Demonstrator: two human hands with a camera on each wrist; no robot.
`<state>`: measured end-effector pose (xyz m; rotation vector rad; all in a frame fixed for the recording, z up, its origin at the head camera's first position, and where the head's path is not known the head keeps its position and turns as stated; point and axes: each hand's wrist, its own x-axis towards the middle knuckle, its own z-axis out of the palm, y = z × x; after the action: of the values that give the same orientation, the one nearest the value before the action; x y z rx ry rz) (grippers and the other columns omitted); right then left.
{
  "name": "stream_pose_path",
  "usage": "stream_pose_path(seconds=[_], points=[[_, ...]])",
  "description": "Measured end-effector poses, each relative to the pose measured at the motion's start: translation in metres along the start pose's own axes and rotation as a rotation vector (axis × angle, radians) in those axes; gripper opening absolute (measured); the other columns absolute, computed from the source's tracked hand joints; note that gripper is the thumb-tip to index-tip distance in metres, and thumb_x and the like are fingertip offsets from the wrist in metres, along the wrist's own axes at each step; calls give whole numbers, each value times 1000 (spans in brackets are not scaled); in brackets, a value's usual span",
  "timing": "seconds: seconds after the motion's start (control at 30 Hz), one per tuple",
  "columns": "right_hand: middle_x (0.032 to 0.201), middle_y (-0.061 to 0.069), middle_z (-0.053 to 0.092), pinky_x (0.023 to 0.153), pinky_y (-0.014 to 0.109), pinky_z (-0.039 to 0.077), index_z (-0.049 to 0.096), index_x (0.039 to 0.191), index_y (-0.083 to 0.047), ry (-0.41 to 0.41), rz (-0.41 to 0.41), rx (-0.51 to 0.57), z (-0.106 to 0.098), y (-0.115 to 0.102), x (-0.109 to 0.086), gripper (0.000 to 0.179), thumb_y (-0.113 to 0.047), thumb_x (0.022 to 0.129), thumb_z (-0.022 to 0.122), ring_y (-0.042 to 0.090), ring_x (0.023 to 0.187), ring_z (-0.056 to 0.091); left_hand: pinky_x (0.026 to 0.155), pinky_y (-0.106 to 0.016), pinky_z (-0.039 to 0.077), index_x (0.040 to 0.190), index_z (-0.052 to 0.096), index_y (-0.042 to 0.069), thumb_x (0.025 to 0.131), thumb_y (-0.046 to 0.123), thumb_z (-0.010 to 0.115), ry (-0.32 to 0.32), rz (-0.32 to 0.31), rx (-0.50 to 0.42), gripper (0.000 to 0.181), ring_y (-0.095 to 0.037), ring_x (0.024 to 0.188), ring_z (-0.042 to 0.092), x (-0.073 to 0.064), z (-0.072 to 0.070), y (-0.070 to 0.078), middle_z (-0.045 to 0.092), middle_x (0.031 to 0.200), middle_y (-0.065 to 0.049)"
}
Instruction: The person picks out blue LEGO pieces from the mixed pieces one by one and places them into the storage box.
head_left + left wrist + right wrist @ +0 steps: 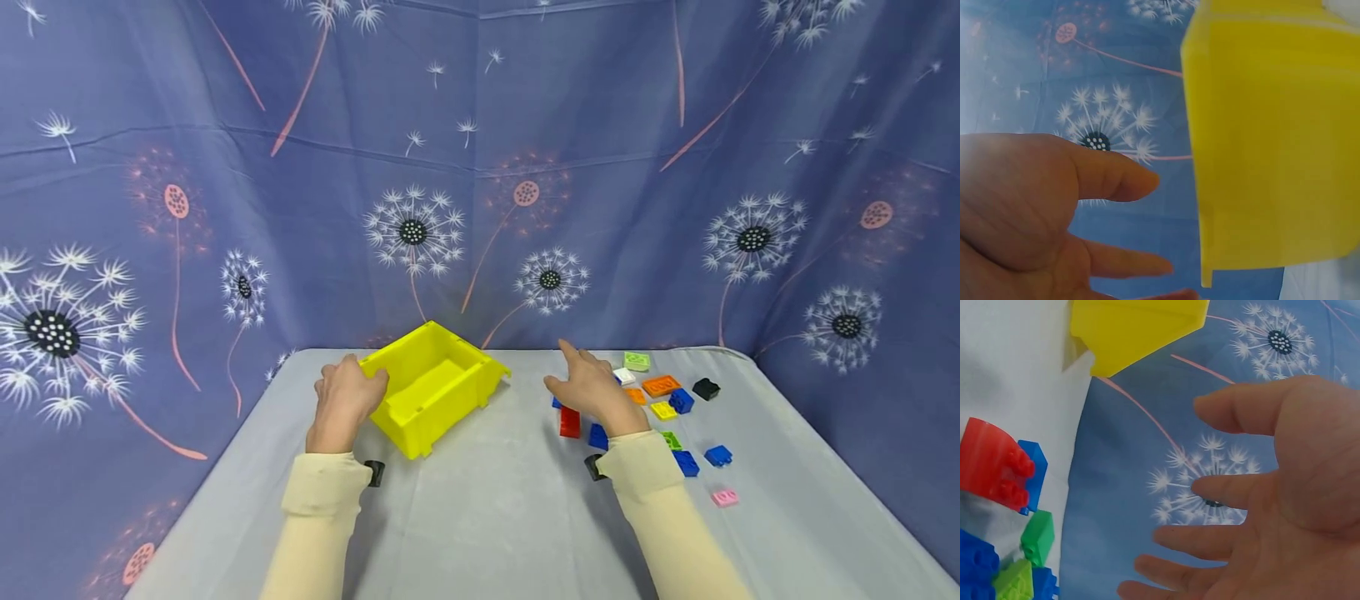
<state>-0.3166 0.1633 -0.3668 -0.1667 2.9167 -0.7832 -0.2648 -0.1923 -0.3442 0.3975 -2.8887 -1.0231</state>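
A yellow plastic bin (438,404) sits angled on the left half of the table. My left hand (348,400) hovers at the bin's left side, thumb and fingers spread. In the left wrist view a gap shows between the fingers (1132,259) and the bin's yellow wall (1272,156). On the right, my right hand (592,387) is held over the near side of scattered toy building blocks, its fingers extended and holding nothing. Below it lie a red block (570,422) and a blue block (598,436). The right wrist view shows a green block (1038,537) there too.
Farther right lie an orange block (661,386), a black block (706,388), a pink block (725,497) and several others. A grey-white cloth covers the table (487,517). Behind it hangs a blue curtain (480,167) with dandelion prints.
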Motion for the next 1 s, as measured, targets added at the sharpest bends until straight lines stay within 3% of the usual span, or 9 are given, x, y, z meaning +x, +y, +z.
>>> stream_pose_path(seconds=[0.13,0.3,0.43,0.57,0.7,0.77,0.83,0.9,1.0], points=[[168,28,16,112,78,22,14,168,-16,8,1,19,7,8,4,80,-41,103,55,61,150,10,86,-57,46,139,46,-13,102,38,50,-35,-59,-2,63,-47,107,50,1,3,-5,46,124,-35],[167,28,20,113,75,24,18,167,-15,23,5,20,13,15,8,79,-39,103,55,60,148,16,85,-54,49,141,41,-15,101,38,51,-54,-76,-20,67,-41,102,55,5,7,-8,51,125,-34],[165,29,25,113,73,28,21,166,-12,35,0,8,17,16,14,77,-35,101,55,61,145,22,79,-47,48,139,43,-14,101,36,52,-28,-52,-42,63,-37,96,55,9,11,-11,53,122,-31],[162,29,31,113,71,31,25,165,-10,29,-5,5,22,16,23,75,-33,100,55,59,142,27,64,-38,46,135,45,-12,100,31,52,12,-51,-74,56,-32,80,56,12,12,-11,56,114,-28],[159,29,38,115,69,28,31,163,-8,23,-4,-13,29,16,31,72,-30,99,56,55,143,31,54,-31,48,139,41,-13,99,26,53,43,-62,-118,57,-29,72,61,14,14,-11,57,113,-30],[157,29,41,116,67,28,35,161,-7,17,3,-29,33,18,35,70,-29,99,57,53,143,33,59,-33,52,144,37,-14,99,24,54,50,-65,-131,61,-33,82,65,16,17,-11,56,119,-32],[155,28,44,118,66,26,39,159,-5,7,1,-49,37,20,37,67,-28,98,57,51,144,34,71,-39,56,149,31,-14,99,23,55,62,-66,-128,66,-39,98,63,17,20,-11,52,127,-35],[153,28,48,118,65,26,44,156,-4,0,-1,-61,42,24,39,64,-26,97,58,51,143,36,84,-48,54,153,25,-14,98,21,55,70,-69,-125,72,-47,112,57,19,25,-11,47,134,-38],[148,27,53,117,64,27,50,151,-2,-3,-2,-67,47,28,41,59,-23,96,59,51,139,41,96,-57,49,155,21,-14,97,20,55,99,-72,-121,75,-52,119,51,21,33,-12,42,138,-39]])
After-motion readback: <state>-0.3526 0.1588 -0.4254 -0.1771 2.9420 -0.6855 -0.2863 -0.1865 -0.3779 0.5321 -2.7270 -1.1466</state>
